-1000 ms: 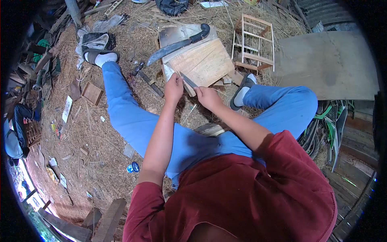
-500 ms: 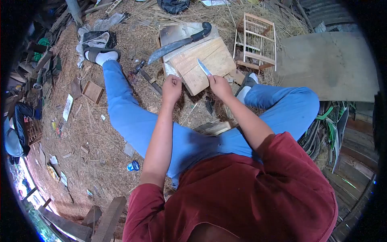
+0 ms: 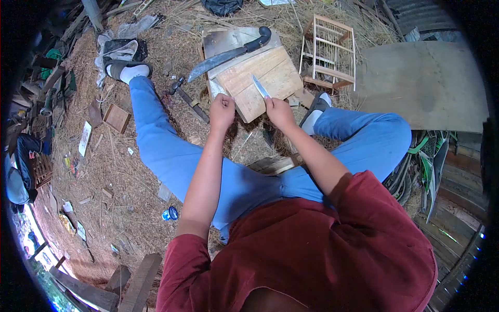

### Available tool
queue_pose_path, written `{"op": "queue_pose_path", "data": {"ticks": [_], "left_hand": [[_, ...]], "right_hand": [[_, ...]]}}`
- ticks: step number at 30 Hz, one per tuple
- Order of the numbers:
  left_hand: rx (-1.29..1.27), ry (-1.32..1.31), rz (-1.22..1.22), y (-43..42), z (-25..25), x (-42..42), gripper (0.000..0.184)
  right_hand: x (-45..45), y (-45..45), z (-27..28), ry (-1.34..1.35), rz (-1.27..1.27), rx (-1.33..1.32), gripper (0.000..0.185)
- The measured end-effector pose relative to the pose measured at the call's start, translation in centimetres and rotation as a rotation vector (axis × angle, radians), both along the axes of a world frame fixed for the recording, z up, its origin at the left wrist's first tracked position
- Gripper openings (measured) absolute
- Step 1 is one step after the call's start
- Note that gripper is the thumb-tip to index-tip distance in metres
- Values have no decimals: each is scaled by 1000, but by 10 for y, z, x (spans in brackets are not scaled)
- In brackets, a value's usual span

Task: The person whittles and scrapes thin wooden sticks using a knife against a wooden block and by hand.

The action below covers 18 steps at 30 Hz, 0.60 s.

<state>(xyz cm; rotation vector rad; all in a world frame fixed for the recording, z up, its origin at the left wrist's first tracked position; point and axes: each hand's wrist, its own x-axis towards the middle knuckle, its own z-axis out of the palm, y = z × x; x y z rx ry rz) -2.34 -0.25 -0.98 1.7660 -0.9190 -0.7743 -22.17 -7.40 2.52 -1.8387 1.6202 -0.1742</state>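
My right hand [image 3: 279, 113] is closed round the handle of a knife [image 3: 259, 86], its blade pointing up and left over a wooden board [image 3: 260, 75]. At the board's near left corner is my left hand [image 3: 222, 110], fingers curled together; whatever they pinch is too small to make out. A machete [image 3: 221, 61] with a black handle lies across the far side of the board. Just left of the board, a hammer [image 3: 188, 98] rests on the ground.
A small wooden frame with thin bars [image 3: 328, 52] stands right of the board, beside a large flat sheet [image 3: 423, 86]. On the left lie a shallow wooden box [image 3: 117, 118] and a blue tin [image 3: 170, 213]. My legs stretch out on both sides of the board.
The knife and my right hand have shifted very slightly to the left over the board. My left hand stays curled at the board's corner. The view has moved a little.
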Motion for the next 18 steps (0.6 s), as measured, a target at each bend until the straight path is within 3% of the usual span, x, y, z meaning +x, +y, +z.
{"op": "queue_pose_path", "data": {"ticks": [3,9,12,15,18], "left_hand": [[21,62,0,-3,-7,1,17],[32,154,-8,-1,-12,0,16],[7,140,-8,-3,-13,2,16],[19,215,-10,-1,-4,2,19],[13,135,-11,-2,-6,0,18]], "right_hand": [[11,29,2,-78,111,-82,52],[6,11,-4,-48,-30,-42,50],[16,37,4,-17,238,-74,49],[10,14,0,-153,58,-80,48],[8,27,-5,-110,109,-106,48]]}}
